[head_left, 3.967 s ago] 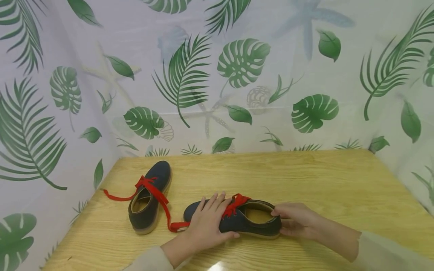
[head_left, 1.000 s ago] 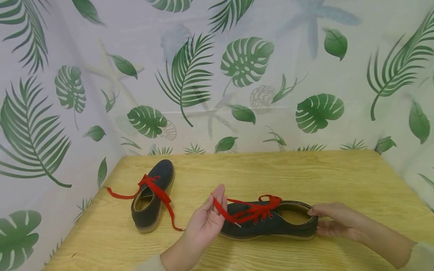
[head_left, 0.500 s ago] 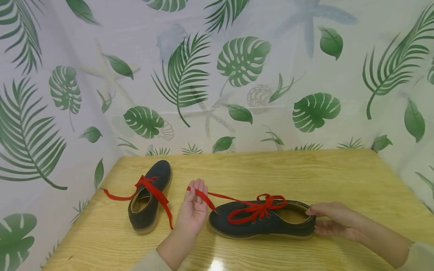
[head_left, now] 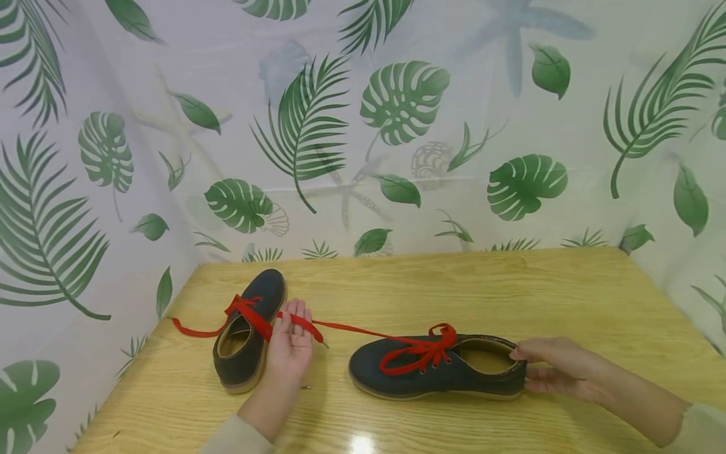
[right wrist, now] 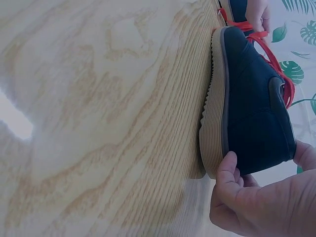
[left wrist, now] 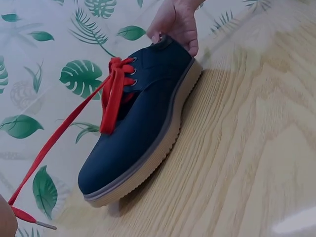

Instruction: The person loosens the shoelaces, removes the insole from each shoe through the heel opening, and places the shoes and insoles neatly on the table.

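Note:
A dark navy shoe (head_left: 391, 378) with red laces lies toe-left on the table, its heel held by my right hand (head_left: 567, 369). In the right wrist view, the fingers and thumb of that hand (right wrist: 256, 202) grip the heel's back. My left hand (head_left: 290, 347), palm up, holds one end of the red shoelace (head_left: 354, 330) between thumb and fingers. The lace stretches taut to a loose bow on the shoe, where loops still show. A short tail with a metal tip hangs from the hand; the left wrist view shows this tip (left wrist: 45, 225) too.
The matching shoe (head_left: 231, 372) stands at the left, toe pointing back, its red laces (head_left: 198, 330) trailing; my left hand overlaps it in the head view. Leaf-printed cloth (head_left: 397, 157) rises behind the wooden table (head_left: 510, 290).
Since four seconds ago the held shoe has shifted right. My left hand left its top, took the lace end and drew it leftward. The bow's loops have shifted. The right hand keeps the heel.

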Motion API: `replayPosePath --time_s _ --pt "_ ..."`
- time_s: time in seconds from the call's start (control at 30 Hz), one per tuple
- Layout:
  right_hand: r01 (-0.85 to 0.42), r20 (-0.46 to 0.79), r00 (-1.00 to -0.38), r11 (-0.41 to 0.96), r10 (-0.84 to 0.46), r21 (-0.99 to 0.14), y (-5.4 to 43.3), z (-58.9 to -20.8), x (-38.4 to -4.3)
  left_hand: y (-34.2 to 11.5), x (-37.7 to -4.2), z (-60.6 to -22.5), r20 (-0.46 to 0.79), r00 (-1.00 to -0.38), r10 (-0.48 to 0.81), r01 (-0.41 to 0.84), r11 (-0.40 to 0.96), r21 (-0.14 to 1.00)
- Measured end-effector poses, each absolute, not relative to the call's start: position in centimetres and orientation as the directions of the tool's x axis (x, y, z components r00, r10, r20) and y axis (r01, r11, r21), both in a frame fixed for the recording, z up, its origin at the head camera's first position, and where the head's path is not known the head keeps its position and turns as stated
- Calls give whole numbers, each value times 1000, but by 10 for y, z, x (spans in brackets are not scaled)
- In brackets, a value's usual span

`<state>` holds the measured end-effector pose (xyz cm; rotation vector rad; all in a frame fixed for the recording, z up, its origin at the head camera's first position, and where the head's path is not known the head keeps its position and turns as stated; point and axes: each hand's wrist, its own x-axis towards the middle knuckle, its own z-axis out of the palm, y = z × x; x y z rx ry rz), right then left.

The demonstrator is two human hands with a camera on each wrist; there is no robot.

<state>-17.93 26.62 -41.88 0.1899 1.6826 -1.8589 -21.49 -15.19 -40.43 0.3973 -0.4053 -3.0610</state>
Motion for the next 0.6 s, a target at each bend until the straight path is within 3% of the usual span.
replayPosePath --time_s 0.6 --pt "527 -486 -793 -13 -368 -850 267 -421 -179 -215 -222 -387 -277 -950 -145 116 -986 119"
